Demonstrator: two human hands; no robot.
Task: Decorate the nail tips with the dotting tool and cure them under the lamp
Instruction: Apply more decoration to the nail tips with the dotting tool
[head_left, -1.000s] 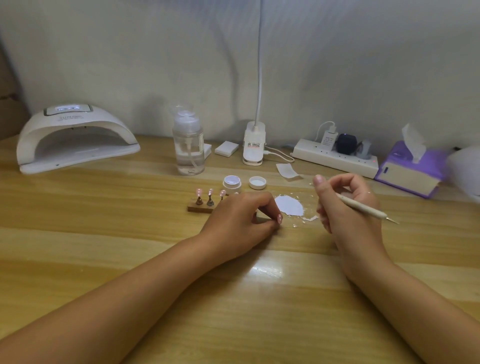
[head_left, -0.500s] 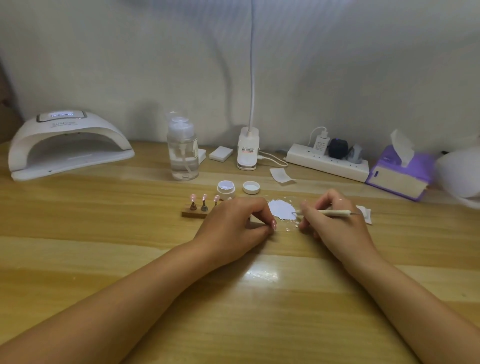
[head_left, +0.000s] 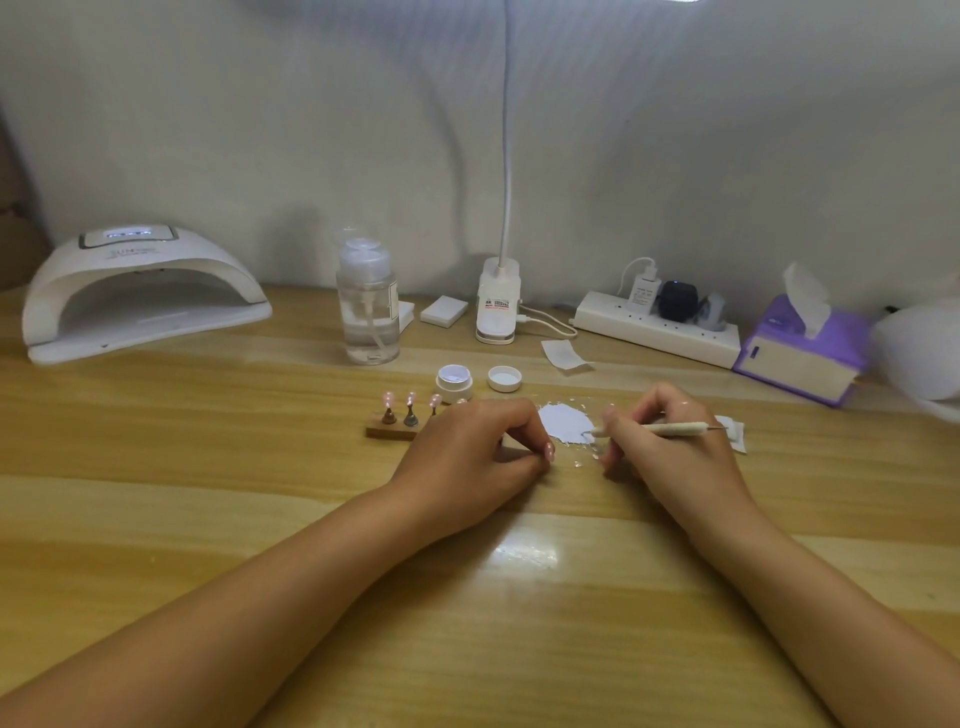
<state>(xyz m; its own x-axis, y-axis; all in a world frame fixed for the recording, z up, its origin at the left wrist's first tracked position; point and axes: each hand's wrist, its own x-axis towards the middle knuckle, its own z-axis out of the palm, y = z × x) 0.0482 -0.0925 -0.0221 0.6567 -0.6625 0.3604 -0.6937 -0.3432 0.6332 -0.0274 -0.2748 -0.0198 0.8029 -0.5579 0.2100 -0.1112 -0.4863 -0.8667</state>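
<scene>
Decoration looks barely begun: the right hand (head_left: 670, 452) pinches the dotting tool (head_left: 675, 428) with its tip in the white blob (head_left: 561, 421), the left hand (head_left: 467, 452) curls by the stand (head_left: 387, 431) of nail tips (head_left: 410, 399), whether gripping anything I cannot tell, and curing under the lamp (head_left: 140, 296) is left.

Views: just the one, a wide-angle camera worn on the head.
Position: over the near edge of the worktop (head_left: 156, 519), roughly centred.
Facing: forward and down, reaching the far wall (head_left: 260, 130).
Nearness: close in, left hand (head_left: 467, 457) and right hand (head_left: 670, 452) mid-frame.
Span: curing lamp (head_left: 140, 296) far left, tissue box (head_left: 800, 353) far right.
</scene>
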